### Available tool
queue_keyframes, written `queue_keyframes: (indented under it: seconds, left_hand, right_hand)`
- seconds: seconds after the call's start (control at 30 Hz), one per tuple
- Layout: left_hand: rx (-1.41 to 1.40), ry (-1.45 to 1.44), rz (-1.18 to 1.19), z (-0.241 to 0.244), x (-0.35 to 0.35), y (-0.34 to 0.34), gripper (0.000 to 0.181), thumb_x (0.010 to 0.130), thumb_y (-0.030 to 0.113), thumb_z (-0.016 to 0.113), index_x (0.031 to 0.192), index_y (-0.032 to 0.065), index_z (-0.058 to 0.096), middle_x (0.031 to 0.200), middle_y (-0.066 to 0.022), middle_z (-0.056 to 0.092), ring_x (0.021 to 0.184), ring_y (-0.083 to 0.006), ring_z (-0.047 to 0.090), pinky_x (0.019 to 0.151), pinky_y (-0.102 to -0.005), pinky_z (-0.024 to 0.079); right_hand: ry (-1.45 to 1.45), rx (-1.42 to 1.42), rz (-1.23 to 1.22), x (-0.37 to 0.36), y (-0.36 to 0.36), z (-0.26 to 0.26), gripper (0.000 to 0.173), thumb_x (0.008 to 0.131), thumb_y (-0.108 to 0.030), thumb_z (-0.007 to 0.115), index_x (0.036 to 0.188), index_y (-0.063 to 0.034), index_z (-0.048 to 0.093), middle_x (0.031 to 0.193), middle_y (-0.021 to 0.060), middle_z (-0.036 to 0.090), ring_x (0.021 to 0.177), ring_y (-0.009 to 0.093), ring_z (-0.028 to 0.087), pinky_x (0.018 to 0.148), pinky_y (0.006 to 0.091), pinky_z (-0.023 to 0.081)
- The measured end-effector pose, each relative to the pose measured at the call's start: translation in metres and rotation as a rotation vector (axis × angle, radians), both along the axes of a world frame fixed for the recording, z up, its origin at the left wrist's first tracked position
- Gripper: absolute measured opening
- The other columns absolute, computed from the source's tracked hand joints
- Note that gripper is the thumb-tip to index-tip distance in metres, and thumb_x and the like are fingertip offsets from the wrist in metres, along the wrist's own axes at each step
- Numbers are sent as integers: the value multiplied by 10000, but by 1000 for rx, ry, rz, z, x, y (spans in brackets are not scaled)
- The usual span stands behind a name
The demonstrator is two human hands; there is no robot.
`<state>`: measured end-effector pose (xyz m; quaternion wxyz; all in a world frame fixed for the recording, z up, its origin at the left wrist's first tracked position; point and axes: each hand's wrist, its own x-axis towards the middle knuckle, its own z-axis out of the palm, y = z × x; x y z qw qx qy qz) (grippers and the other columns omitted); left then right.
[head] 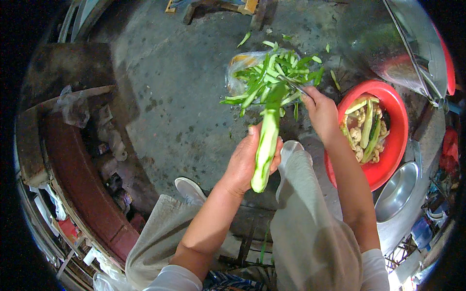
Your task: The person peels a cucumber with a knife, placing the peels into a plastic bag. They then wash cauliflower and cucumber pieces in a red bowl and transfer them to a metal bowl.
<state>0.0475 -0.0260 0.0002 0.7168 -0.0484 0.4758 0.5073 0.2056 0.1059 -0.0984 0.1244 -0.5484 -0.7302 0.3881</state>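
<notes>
My left hand (244, 160) grips a long, partly peeled cucumber (268, 145) by its pale lower half. The far end of the cucumber still bears dark green skin and points away from me. In my right hand (320, 112) is a slim metal peeling tool (293, 83), held close to that green end; its exact shape is partly hidden. Below them on the floor lies a heap of green peelings (267, 74), spread over a clear plastic bag (236, 65). To the right, a red plastic basin (395, 145) holds peeled cucumbers (367, 123) and cauliflower florets (356, 134).
A shiny metal bowl (398, 192) stands beside the basin, near my right arm. A reflective panel (404, 47) rises at upper right. On the left runs a dark red wooden ledge (78, 174). Wooden legs (218, 7) of furniture are at the top, on the concrete floor (171, 91).
</notes>
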Motion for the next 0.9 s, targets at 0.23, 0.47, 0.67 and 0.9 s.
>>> queue_keyframes:
  seconds: [0.23,0.47,0.67,0.9]
  left_hand:
    - [4,0,71,-11,-17,6,336,928,324,412,1130,64,476,864,-85,543,591,-166,485,517,-290,418]
    - [132,-207,38,-13,-20,6,346,936,364,378,961,45,511,775,-49,499,506,-139,410,428,-263,340]
    - [-31,-166,121,-8,-13,2,351,928,379,389,1023,61,503,757,-47,514,512,-137,421,414,-256,327]
    - [87,-396,110,-11,-6,-8,345,908,338,409,1183,133,438,806,-72,535,522,-168,475,424,-281,379]
  right_hand:
    - [338,14,-79,-2,-20,38,266,850,-164,621,1091,-52,598,956,169,651,845,293,648,757,363,502]
    - [405,-12,181,-7,-39,40,281,821,-152,666,1069,-26,624,970,161,652,889,268,649,791,339,499]
    - [321,-40,147,-10,-10,-6,256,848,-181,623,1058,-35,616,938,158,657,867,316,643,758,352,497]
    - [172,-36,-86,12,1,-48,266,858,-242,610,1014,-27,604,804,155,660,699,294,637,606,356,487]
